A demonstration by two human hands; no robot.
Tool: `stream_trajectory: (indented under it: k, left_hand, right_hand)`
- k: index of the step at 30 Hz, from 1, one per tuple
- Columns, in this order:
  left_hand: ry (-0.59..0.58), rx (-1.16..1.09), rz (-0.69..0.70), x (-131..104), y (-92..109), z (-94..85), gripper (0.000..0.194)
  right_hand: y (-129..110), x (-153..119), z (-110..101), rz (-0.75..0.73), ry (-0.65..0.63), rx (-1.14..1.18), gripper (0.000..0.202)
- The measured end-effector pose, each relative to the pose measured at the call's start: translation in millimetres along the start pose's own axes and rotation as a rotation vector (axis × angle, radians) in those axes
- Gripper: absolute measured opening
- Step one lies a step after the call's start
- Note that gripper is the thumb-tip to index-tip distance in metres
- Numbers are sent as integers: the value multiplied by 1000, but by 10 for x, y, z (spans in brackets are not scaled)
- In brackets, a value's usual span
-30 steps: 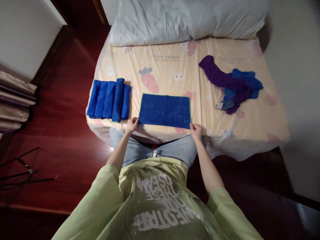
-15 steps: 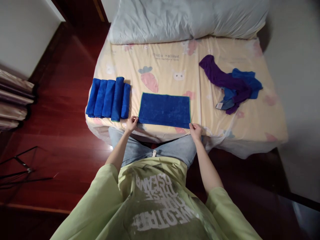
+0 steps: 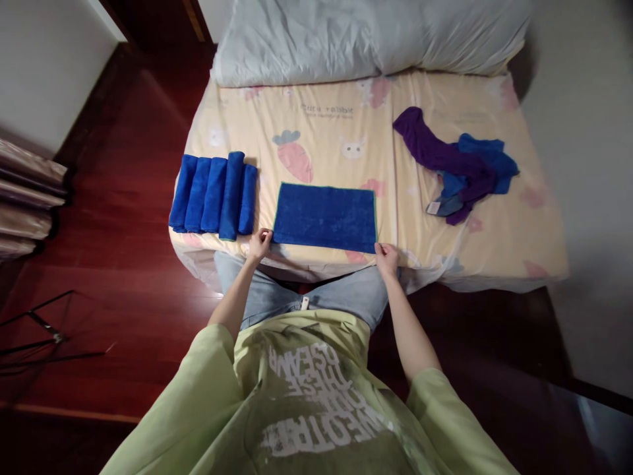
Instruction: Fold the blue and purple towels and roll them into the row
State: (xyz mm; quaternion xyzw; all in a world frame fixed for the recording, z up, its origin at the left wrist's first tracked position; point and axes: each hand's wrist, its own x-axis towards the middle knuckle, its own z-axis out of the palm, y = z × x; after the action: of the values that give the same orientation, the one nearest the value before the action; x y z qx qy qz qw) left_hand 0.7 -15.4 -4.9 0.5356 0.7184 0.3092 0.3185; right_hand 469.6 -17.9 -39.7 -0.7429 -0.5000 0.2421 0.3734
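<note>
A blue towel (image 3: 325, 216) with thin green edging lies flat as a rectangle along the bed's near side. My left hand (image 3: 260, 244) pinches its near left corner between thumb and fingers. At the near right corner, my right hand (image 3: 386, 258) grips the towel in the same way. Several rolled blue towels (image 3: 208, 196) lie side by side just left of my left hand; one of them sits higher than its neighbours. Farther off to the right is a loose heap of a purple cloth (image 3: 445, 152) and blue cloths (image 3: 499, 168), one with a white tag.
The bed (image 3: 316, 142) has a yellow sheet printed with carrots and a cat face. A pale folded quilt (image 3: 370, 39) lies across its far side. On the dark red floor at left stand thin black metal legs (image 3: 49, 333), near striped curtains (image 3: 30, 198).
Almost nothing differs. Both hands stay at the towel's near corners, and the whole view has shifted very slightly.
</note>
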Motion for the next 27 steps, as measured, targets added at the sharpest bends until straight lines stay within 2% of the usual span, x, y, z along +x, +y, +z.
stream_trajectory:
  k: [12, 22, 27]
  left_hand:
    - [57, 70, 33, 26, 16, 36, 26]
    - [61, 122, 101, 38, -76, 55, 26]
    - [61, 125, 104, 39, -47, 45, 24]
  right_hand:
    - [110, 23, 78, 13, 70, 3, 56]
    - [-15, -17, 24, 29, 80, -18, 50]
    - [-72, 3, 13, 34, 86, -35, 41]
